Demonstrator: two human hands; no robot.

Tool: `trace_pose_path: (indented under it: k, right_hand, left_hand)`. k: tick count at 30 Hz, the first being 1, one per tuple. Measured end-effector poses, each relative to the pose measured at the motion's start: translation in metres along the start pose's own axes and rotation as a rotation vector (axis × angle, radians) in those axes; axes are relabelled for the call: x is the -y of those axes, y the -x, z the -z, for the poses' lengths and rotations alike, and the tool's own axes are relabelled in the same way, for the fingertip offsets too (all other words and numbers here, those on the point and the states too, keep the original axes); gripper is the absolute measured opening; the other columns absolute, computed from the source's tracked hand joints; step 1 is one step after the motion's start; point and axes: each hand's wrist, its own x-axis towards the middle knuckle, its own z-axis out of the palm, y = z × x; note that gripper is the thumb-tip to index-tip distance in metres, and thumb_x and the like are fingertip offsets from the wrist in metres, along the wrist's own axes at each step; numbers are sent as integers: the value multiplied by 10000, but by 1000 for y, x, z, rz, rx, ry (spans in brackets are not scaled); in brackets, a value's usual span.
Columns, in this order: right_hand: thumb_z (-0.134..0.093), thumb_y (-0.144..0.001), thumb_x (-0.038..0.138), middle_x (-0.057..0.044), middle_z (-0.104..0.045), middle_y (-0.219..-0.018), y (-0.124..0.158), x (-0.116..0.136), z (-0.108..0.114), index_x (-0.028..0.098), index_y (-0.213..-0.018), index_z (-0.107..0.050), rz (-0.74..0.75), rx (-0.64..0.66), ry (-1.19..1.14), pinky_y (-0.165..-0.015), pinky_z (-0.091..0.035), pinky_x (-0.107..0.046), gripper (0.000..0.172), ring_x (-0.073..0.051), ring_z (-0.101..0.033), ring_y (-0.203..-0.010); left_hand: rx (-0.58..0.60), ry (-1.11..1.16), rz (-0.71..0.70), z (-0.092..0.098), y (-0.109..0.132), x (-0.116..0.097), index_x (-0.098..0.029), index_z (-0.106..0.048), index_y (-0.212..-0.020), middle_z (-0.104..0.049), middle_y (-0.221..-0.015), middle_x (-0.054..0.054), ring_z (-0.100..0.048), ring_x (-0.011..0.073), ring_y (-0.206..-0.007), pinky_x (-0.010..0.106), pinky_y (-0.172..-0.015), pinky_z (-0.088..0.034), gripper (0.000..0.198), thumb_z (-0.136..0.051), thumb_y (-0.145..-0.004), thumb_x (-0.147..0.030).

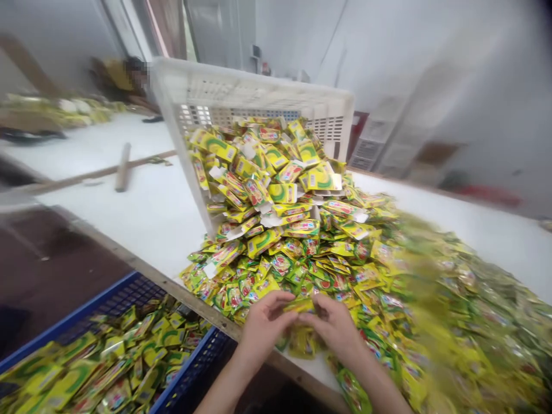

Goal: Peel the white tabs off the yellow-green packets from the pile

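Note:
My left hand (266, 323) and my right hand (338, 329) meet at the table's front edge, fingers curled and thumbs almost touching. Between them they grip a small yellow packet (302, 305), partly covered by the fingers; whether it is a pouch or a box is hard to make out. Just below the thumbs lies another yellow packet (302, 343). Beyond my hands spreads a heap of shiny yellow-green packets (280, 265). Small yellow cartons (282, 192), several with white end flaps open, spill onto it from a white plastic crate (254, 86) tipped on its side.
Below the table edge at left stands a blue crate (52, 336) full of yellow cartons. More packets (466, 322) cover the table's right side, partly blurred. A wooden bar (123, 167) lies on the white table (95, 215). Farther back, a person (118, 75) is at another table.

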Motion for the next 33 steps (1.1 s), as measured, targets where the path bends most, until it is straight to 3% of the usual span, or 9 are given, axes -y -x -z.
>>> trace_pose_path:
  k: [3,6,10,13,17,21,24,27,33]
  right_hand:
    - [-719,-737,444,82,-298,-540,11,-8,-2,229,-594,-399,-75,-34,-103,-396,-369,-219,411,-107,-372,-464]
    - [-739,-708,496,75,-287,-561,20,-20,-4,230,-592,-400,-112,-49,-206,-396,-412,-225,446,-112,-368,-487]
    - [-786,-671,489,64,-336,-564,28,-31,0,211,-589,-478,-134,-33,-315,-397,-441,-225,423,-111,-394,-493]
    - [-808,-672,461,25,-499,-611,32,-20,8,185,-713,-630,-139,5,-456,-442,-468,-226,330,-126,-482,-538]
    - [-799,-708,404,-34,-667,-779,33,3,13,188,-1016,-691,-149,163,-712,-439,-428,-193,391,-135,-568,-591]
    - [-822,-675,351,-31,-684,-796,33,0,5,161,-941,-705,-169,341,-798,-501,-459,-205,347,-118,-574,-577]
    - [-817,-690,345,-34,-698,-817,39,-18,3,166,-958,-704,-138,140,-738,-622,-510,-256,342,-161,-627,-688]
    - [-795,-722,369,-44,-716,-853,49,-37,12,179,-951,-713,-106,-84,-571,-642,-519,-284,309,-198,-645,-744]
    - [-734,-809,315,-31,-684,-840,67,-30,51,199,-923,-708,102,-465,-86,-700,-495,-281,164,-182,-612,-760]
  left_hand:
    - [-256,-243,-36,49,-27,11,-206,-689,-1032,-724,-1079,117,-654,286,-1047,452,-938,-504,247,-610,-845,-346]
    - [-403,-460,-43,108,-59,30,-201,-638,-1193,-607,-1304,171,-427,411,-1311,645,-1086,-251,482,-704,-727,-304]
    - [-281,-598,-83,160,-68,40,-225,-735,-1031,-728,-1065,111,-632,347,-1055,532,-997,-426,326,-666,-726,-315]
    - [-142,-698,-291,168,-38,22,-312,-718,-1137,-704,-1152,61,-634,280,-1070,418,-982,-475,349,-596,-810,-322]
    - [102,-618,-586,130,9,-12,-421,-728,-1102,-571,-1390,-1,-572,270,-1219,396,-997,-498,388,-526,-875,-180]
    - [101,-297,-465,57,26,-14,-385,-735,-1105,-508,-1459,8,-529,273,-1288,389,-1032,-487,361,-528,-897,-174]
    - [-108,135,-54,2,25,0,-324,-571,-1329,-614,-1345,80,-621,272,-1182,428,-945,-551,395,-498,-941,-318]
    - [8,466,252,-39,23,11,-249,-486,-1366,-692,-1229,110,-687,266,-1070,413,-858,-590,469,-536,-926,-403]
    - [324,250,165,-69,20,21,-214,-679,-1130,-733,-1164,71,-680,269,-1062,357,-915,-550,366,-719,-795,-355]
